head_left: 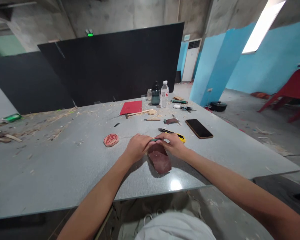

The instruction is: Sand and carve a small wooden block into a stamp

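My left hand (138, 147) and my right hand (172, 144) meet over the grey table (65, 166), both pinched on a small dark green piece (155, 140) held between their fingertips. Under them lies a dark reddish-brown sheet, like sandpaper (160, 160), touching the lower fingers of both hands. A round carved reddish disc (111, 140) lies just left of my left hand. A yellow and black utility knife (172, 133) lies just behind my right hand.
A black phone (199, 128) lies to the right. Further back are a red mat (131, 107), a dark bottle (155, 93), a clear water bottle (164, 94), small tools and wood shavings. Black panels stand behind the table. A red chair (292, 90) is at the far right.
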A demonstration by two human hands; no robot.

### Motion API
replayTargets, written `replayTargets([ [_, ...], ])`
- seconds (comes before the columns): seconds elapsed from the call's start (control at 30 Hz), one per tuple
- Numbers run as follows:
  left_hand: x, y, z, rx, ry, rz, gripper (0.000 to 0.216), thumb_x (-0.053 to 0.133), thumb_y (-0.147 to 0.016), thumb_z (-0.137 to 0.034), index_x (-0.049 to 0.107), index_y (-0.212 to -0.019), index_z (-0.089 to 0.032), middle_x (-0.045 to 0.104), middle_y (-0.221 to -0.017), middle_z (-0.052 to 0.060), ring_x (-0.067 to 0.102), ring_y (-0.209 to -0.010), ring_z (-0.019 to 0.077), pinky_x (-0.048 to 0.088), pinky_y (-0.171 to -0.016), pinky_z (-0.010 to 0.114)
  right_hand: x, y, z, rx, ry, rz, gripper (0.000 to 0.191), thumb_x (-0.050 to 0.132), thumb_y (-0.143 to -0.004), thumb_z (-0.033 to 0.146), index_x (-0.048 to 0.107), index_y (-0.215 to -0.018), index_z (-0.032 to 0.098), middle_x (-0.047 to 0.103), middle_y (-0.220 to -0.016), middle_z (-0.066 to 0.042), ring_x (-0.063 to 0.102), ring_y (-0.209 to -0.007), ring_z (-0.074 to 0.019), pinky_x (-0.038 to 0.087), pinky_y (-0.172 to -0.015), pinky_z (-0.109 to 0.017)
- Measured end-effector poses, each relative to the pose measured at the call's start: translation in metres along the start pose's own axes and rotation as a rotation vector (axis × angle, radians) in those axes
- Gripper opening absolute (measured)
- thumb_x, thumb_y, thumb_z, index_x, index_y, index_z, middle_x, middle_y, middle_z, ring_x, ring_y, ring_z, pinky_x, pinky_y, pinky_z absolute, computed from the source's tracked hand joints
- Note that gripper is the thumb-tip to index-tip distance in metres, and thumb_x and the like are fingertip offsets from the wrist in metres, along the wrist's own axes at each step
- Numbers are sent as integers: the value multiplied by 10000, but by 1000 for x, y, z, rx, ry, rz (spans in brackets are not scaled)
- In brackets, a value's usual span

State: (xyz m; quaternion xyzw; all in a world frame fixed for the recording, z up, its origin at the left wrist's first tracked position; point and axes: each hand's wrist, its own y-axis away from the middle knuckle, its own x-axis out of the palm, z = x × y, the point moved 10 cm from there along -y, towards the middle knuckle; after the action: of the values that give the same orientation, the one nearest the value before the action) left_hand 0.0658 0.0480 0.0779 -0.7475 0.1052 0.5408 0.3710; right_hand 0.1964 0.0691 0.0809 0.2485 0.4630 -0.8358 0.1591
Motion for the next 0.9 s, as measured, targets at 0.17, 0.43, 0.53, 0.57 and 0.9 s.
replayTargets([
  [0.17, 4, 0, 2, -3, 8, 24, 358, 473, -1146, -435, 754, -1162, -214, 833, -1035, 64, 761, -951, 218, 475, -828, 360, 2, 1, -4, 42, 8, 33, 228, 626, -1069, 359, 794, -1029, 211, 822, -896, -68, 765, -791, -207, 550, -726, -315],
  [0.43, -1, 0, -3, 44, 1, -15, 418, 420, -1155, -450, 759, -1101, -212, 823, -984, 69, 745, -896, 218, 456, -798, 364, 3, 1, 0, 48, 19, 52, 269, 633, -1063, 438, 780, -1052, 213, 817, -915, -71, 752, -795, -217, 543, -745, -339],
  [0.53, -2, 1, -5, 63, -20, -20, 436, 407, -1158, -436, 765, -1043, -217, 794, -883, 61, 722, -838, 212, 429, -762, 365, 5, 0, 1, 53, 11, 80, 262, 636, -1062, 428, 783, -1083, 211, 819, -935, -67, 753, -820, -214, 545, -778, -337],
  [0.57, -3, 1, -5, 61, -31, -20, 436, 409, -1157, -431, 766, -1030, -215, 785, -862, 59, 716, -828, 213, 422, -756, 366, 5, -1, 1, 53, 5, 84, 255, 637, -1063, 419, 783, -1086, 210, 820, -939, -67, 755, -828, -213, 547, -786, -336],
  [0.9, -3, 2, -4, 34, -22, -28, 428, 400, -1162, -446, 760, -1138, -215, 825, -963, 62, 736, -878, 214, 410, -777, 358, 6, 1, -7, 73, -8, 76, 253, 605, -1079, 380, 785, -1044, 206, 823, -905, -64, 753, -784, -200, 528, -730, -312],
])
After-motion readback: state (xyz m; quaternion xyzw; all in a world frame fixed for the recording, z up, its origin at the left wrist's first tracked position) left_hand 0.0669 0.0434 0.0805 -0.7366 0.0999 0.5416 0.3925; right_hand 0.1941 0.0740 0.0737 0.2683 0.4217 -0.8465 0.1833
